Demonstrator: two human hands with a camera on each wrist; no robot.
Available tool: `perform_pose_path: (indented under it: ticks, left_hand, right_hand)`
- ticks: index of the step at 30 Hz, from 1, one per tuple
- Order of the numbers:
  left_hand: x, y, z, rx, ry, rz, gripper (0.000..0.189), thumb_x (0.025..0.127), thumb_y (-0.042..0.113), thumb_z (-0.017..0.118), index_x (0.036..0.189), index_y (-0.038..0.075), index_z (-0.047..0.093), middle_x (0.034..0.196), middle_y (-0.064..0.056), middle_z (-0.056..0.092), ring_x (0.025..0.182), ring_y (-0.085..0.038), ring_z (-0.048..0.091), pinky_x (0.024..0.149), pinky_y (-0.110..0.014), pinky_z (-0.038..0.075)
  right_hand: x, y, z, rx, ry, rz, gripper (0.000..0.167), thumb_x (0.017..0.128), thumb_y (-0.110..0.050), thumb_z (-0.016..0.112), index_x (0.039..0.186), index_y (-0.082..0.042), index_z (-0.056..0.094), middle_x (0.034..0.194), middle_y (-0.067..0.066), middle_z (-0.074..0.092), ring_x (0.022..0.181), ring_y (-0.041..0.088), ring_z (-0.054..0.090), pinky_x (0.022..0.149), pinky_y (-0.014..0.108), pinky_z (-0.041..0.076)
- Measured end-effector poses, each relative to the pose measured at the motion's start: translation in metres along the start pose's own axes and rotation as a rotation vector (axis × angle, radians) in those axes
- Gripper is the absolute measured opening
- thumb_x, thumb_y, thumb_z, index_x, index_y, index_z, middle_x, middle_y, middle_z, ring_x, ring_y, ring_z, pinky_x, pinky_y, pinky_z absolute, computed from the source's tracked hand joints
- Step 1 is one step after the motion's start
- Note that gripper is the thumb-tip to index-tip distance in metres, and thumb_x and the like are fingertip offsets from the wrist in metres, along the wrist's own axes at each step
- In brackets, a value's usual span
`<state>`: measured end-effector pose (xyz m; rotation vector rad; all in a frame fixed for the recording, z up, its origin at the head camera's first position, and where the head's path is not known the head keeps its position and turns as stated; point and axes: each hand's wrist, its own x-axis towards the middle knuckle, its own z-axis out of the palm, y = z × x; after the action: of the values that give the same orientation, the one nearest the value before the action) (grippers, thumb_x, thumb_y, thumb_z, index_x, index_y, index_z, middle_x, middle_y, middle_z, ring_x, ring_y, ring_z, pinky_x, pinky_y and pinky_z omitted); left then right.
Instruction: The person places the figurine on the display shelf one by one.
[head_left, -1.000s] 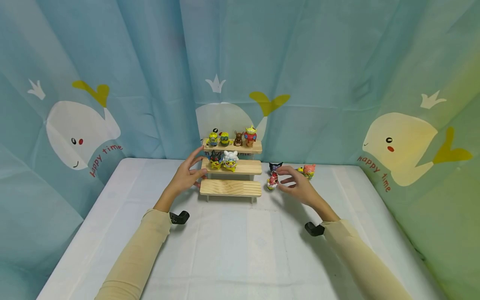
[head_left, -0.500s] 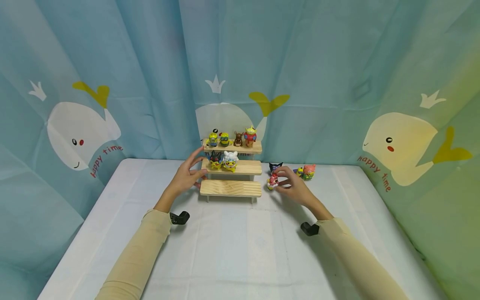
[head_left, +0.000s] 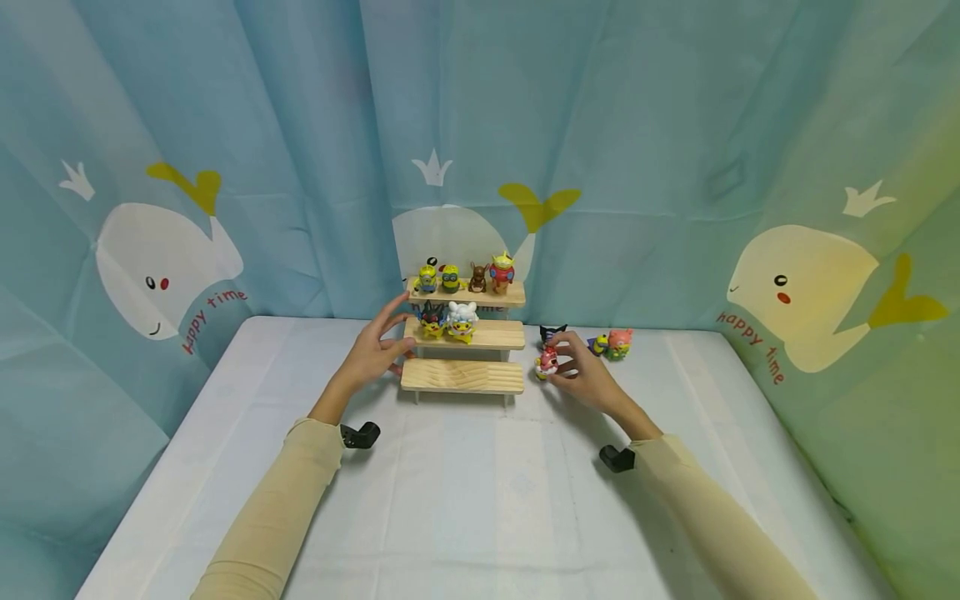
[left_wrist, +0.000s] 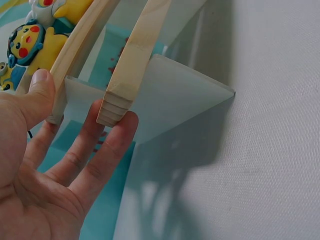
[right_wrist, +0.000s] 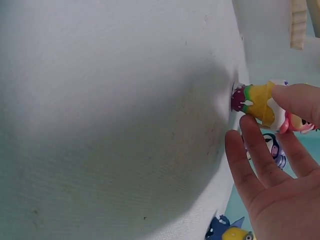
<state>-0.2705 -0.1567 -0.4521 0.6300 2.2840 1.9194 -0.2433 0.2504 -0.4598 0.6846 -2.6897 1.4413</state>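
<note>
A three-tier wooden display stand [head_left: 487,377] stands mid-table. My left hand [head_left: 371,354] grips its left end, the thumb on the middle board [left_wrist: 75,55] and fingertips at the end of the lower board [left_wrist: 129,65]. To the right of the stand, my right hand [head_left: 588,379] pinches a small figurine [head_left: 547,362] with a pink-red top and yellow lower part. In the right wrist view, the thumb and fingers lie on either side of this figurine [right_wrist: 260,102], and its purple base is close to the table. Part of its top is hidden by the thumb.
Several small figurines line the top board [head_left: 514,293]; two yellow ones, one with a white hat [head_left: 461,321], stand on the middle board. A black-eared figurine [head_left: 552,334] is just behind my right hand. Farther right are a blue-and-yellow figurine [head_left: 597,345] and a pink-topped one [head_left: 619,344].
My right hand has moved slightly left and closed its fingers and thumb on the pink-topped figurine beside the stand. The left hand stays at the stand's left end.
</note>
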Motion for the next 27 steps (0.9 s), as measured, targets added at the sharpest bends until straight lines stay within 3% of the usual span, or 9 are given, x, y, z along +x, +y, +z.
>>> perform_pose_path:
  ticks: [10, 16, 22, 27]
  left_hand:
    - [0.002, 0.000, -0.002, -0.026, -0.007, -0.032, 0.079, 0.104, 0.011, 0.062, 0.165, 0.036, 0.019, 0.166, -0.020, 0.027, 0.100, -0.051, 0.068, 0.070, -0.075, 0.052]
    - [-0.005, 0.021, 0.002, -0.027, -0.012, -0.028, 0.078, 0.104, 0.008, 0.062, 0.166, 0.029, 0.020, 0.165, -0.025, 0.026, 0.097, -0.050, 0.068, 0.069, -0.073, 0.053]
    - [0.001, -0.001, 0.000, -0.001, 0.007, -0.009, 0.077, 0.104, 0.016, 0.064, 0.163, 0.043, 0.022, 0.165, -0.018, 0.031, 0.095, -0.043, 0.071, 0.065, -0.066, 0.058]
    - [0.000, -0.001, 0.001, 0.009, 0.013, -0.004, 0.076, 0.103, 0.019, 0.065, 0.162, 0.045, 0.024, 0.164, -0.016, 0.034, 0.093, -0.038, 0.073, 0.062, -0.060, 0.060]
  right_hand:
    - [0.001, 0.001, -0.002, -0.026, -0.001, 0.007, 0.056, 0.089, 0.014, 0.071, 0.136, -0.002, 0.043, 0.134, 0.031, 0.056, 0.100, 0.046, 0.069, 0.081, 0.048, 0.062]
    - [0.000, -0.005, -0.002, -0.027, 0.003, 0.012, 0.055, 0.090, 0.013, 0.071, 0.135, -0.002, 0.043, 0.130, 0.033, 0.060, 0.100, 0.046, 0.069, 0.082, 0.049, 0.062]
    - [0.001, -0.001, -0.001, -0.043, 0.031, 0.027, 0.057, 0.088, 0.009, 0.076, 0.134, -0.006, 0.046, 0.123, 0.028, 0.065, 0.095, 0.040, 0.069, 0.076, 0.041, 0.061]
    - [0.001, -0.001, 0.000, -0.068, 0.043, 0.013, 0.058, 0.087, 0.006, 0.079, 0.136, -0.003, 0.049, 0.117, 0.027, 0.068, 0.089, 0.034, 0.068, 0.071, 0.034, 0.059]
